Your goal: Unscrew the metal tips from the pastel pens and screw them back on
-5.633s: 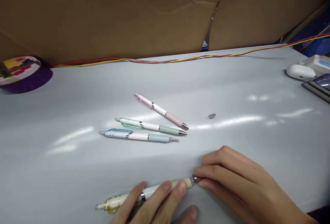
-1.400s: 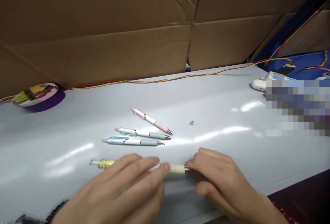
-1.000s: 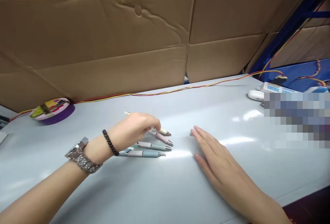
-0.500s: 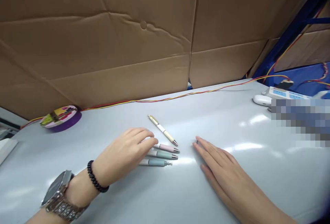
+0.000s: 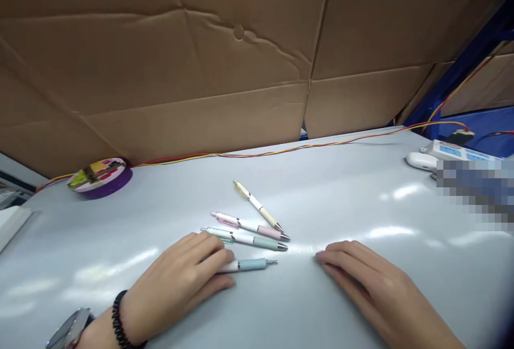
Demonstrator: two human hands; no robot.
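Four click pens lie on the grey table: a yellow pen farthest from me, then a pink pen, a green pen, and a blue pen nearest. My left hand, with a black bracelet and a watch at the wrist, is closed over the rear half of the blue pen. Only the pen's grip and tip stick out to the right. My right hand rests on the table right of the pens, fingers bent and held together. Whatever lies under them is hidden.
Cardboard boxes wall off the back of the table. Red and yellow wires run along their foot. A purple tape roll sits at the back left. A power strip and a white device sit at the right.
My left hand laid the yellow pen beyond the pink one, then came back and closed on the blue pen. My right hand drew back and curled; the small grey cone no longer shows.
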